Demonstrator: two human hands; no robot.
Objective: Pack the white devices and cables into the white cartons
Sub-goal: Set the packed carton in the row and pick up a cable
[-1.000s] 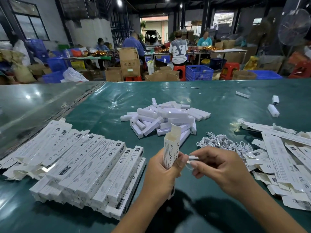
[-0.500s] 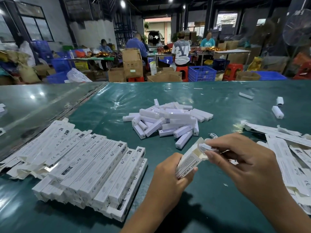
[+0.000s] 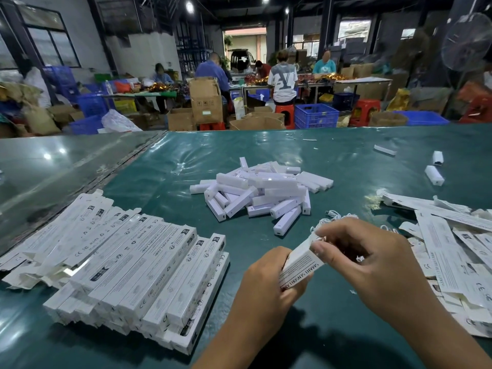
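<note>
My left hand (image 3: 269, 278) grips a long white carton (image 3: 300, 265), tilted with its far end up and to the right. At that far end the fingers of my right hand (image 3: 364, 262) pinch the carton's flap. A heap of white devices (image 3: 263, 193) lies in the middle of the green table. White coiled cables (image 3: 334, 217) show just beyond my right hand, mostly hidden by it. Packed white cartons (image 3: 138, 265) lie stacked in rows at the left. Flat unfolded cartons (image 3: 452, 251) are piled at the right.
Three loose white devices (image 3: 434, 175) lie at the far right of the green table (image 3: 266, 145). Beyond its far edge are blue crates (image 3: 315, 115), cardboard boxes (image 3: 206, 101), red stools and several people working at other tables.
The carton went from upright to lying tilted and lower in my left hand. My right hand moved over its far end and now pinches the flap; the cable end it held is out of sight.
</note>
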